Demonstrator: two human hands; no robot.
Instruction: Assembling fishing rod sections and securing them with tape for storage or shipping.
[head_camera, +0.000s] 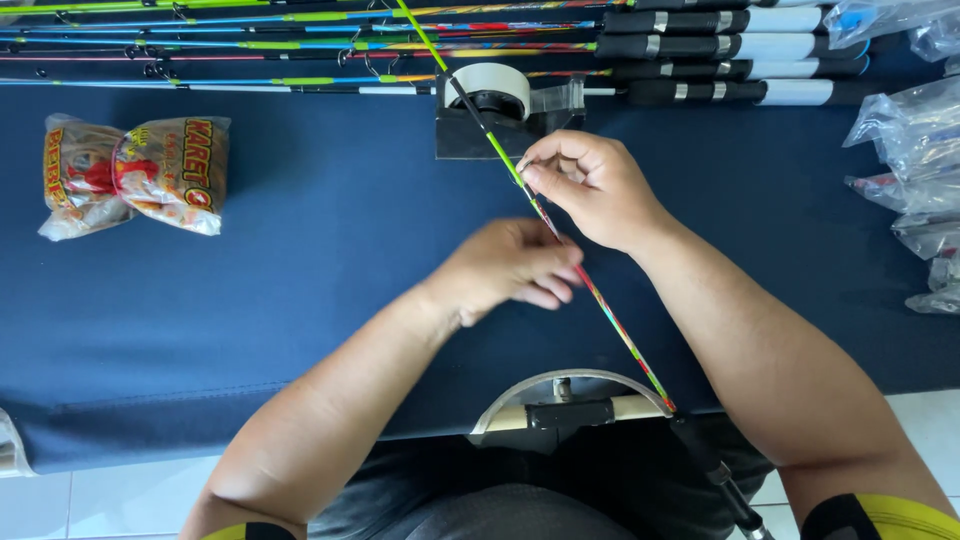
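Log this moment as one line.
left hand: holding fishing rod | right hand: pinching rod | tape dispenser: behind | table: blue

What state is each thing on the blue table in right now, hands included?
Thin multicoloured fishing rod: held slanting across the table, over the tape dispenser.
Left hand: fingers curled on the rod.
Right hand: pinching the rod higher up.
Black tape dispenser with white roll: upright, roll loaded.
Row of finished rods: lying flat, side by side.
Two brown snack bags: closed, lying flat.
Clear plastic bags: piled at the table's right edge.
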